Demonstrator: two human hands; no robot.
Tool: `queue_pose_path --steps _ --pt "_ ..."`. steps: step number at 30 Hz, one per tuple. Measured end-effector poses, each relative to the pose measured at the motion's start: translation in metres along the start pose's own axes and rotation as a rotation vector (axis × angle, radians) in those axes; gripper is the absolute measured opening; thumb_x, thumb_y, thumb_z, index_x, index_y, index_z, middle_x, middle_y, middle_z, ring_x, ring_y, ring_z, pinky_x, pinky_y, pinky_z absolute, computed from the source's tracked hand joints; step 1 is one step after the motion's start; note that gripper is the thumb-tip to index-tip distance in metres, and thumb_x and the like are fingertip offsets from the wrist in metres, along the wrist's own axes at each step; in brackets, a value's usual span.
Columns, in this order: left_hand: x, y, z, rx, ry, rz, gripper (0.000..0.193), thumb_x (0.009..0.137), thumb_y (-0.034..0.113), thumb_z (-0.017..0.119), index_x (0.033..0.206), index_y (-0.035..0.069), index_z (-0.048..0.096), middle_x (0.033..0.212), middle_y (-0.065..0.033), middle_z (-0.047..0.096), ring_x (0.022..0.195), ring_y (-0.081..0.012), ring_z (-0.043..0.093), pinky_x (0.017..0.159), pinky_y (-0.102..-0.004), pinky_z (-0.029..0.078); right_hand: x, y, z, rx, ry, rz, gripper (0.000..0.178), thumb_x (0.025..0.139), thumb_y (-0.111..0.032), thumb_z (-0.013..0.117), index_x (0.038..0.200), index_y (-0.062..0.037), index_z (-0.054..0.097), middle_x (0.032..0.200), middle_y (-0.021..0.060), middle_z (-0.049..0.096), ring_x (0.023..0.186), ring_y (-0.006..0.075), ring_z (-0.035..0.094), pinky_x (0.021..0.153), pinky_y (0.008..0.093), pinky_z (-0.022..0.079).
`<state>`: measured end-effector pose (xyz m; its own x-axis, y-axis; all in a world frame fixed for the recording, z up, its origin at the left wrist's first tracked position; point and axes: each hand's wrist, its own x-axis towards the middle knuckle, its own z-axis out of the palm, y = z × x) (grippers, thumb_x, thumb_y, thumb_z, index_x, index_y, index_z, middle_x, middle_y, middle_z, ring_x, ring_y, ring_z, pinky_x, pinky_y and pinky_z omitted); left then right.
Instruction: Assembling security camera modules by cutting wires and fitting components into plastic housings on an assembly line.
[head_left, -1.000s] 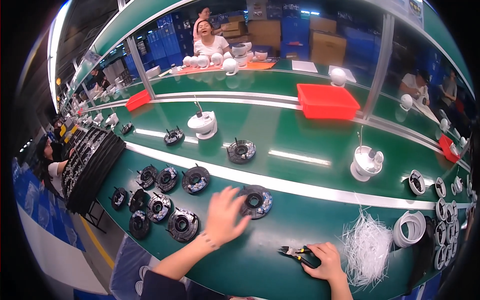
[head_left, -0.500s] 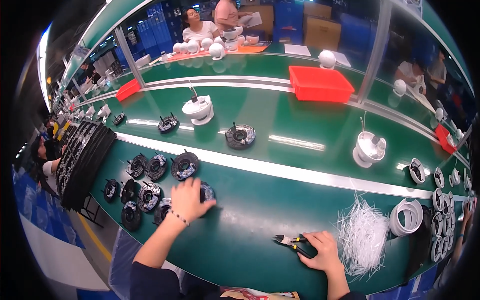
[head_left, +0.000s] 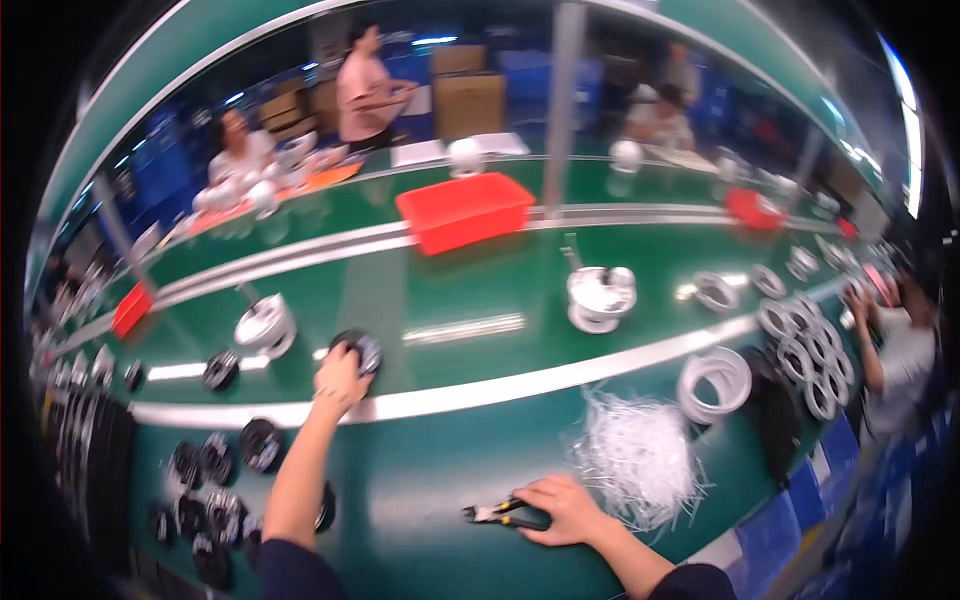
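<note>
My left hand (head_left: 340, 380) reaches forward over the white rail, its fingers closed round the near left edge of a black round part (head_left: 368, 352) on the far green surface. My right hand (head_left: 562, 508) rests on the near table, gripping a pair of cutting pliers (head_left: 490, 514) by the black and yellow handles; the jaws point left. Beneath my left forearm, another black round part (head_left: 325, 508) is partly hidden. Several more black round parts (head_left: 261, 446) lie to its left. To the right of my right hand is a heap of thin white plastic strips (head_left: 640, 455).
Stacked white rings (head_left: 713, 387) stand beyond the strips, with several more white rings (head_left: 806, 345) at the right. White housings (head_left: 600, 298) and a red bin (head_left: 466, 212) stand farther off. Black trays (head_left: 90, 450) are stacked at the left. A person (head_left: 895, 340) sits at the right.
My left hand has moved forward from the near table across the rail to the black round part. The view has swung to the right. My right hand still holds the pliers.
</note>
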<state>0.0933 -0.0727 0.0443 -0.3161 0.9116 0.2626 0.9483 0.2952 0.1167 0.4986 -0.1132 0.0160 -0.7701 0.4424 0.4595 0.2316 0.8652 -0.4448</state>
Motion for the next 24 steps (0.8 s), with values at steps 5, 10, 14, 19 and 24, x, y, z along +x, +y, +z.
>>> queue_pose_path --steps 5,10,14,19,24 --pt "-0.038 -0.005 -0.017 0.179 -0.119 -0.012 0.043 0.057 0.041 0.071 0.08 0.005 0.065 0.133 -0.0181 0.033 0.12 -0.0391 0.033 0.083 -0.0444 0.044 -0.007 0.002 0.006 0.042 -0.028 0.037 0.049 0.061 -0.026 0.069 0.105 -0.0076 0.056 0.094 0.0046 0.056 0.081 0.022 0.052 0.073 0.0329 0.042" --pt "-0.057 -0.006 -0.055 0.335 -0.419 -0.077 0.053 0.059 0.045 0.071 0.091 0.004 0.065 0.134 -0.0166 0.034 0.125 -0.038 0.026 0.09 -0.0481 0.039 -0.003 -0.002 0.003 0.006 0.006 0.029 0.045 0.06 -0.023 0.071 0.1 -0.0064 0.059 0.09 0.0053 0.059 0.077 0.0215 0.056 0.069 0.03 0.045" --pt "-0.062 -0.018 -0.068 0.438 -0.403 -0.113 0.049 0.052 0.044 0.076 0.08 0.005 0.068 0.128 -0.0158 0.042 0.124 -0.0366 0.03 0.091 -0.0454 0.04 0.0 -0.004 0.002 0.015 0.025 0.024 0.044 0.06 -0.022 0.071 0.099 -0.006 0.059 0.09 0.0058 0.059 0.077 0.0219 0.055 0.068 0.0303 0.045" --pt "-0.07 0.013 -0.081 0.235 -0.101 0.058 0.046 0.061 0.033 0.072 0.086 -0.003 0.061 0.118 -0.0191 0.049 0.114 -0.0388 0.042 0.084 -0.0446 0.043 -0.002 -0.006 0.002 0.036 0.034 0.022 0.044 0.06 -0.023 0.071 0.099 -0.0059 0.059 0.09 0.006 0.059 0.076 0.0217 0.055 0.069 0.0302 0.044" --pt "-0.039 0.019 -0.081 0.143 0.043 0.094 0.044 0.063 0.031 0.071 0.087 -0.003 0.058 0.112 -0.0191 0.051 0.111 -0.0383 0.043 0.084 -0.0449 0.043 -0.001 -0.008 0.001 0.055 -0.009 0.01 0.043 0.06 -0.022 0.071 0.099 -0.0062 0.06 0.089 0.0056 0.059 0.076 0.0216 0.055 0.069 0.0301 0.044"
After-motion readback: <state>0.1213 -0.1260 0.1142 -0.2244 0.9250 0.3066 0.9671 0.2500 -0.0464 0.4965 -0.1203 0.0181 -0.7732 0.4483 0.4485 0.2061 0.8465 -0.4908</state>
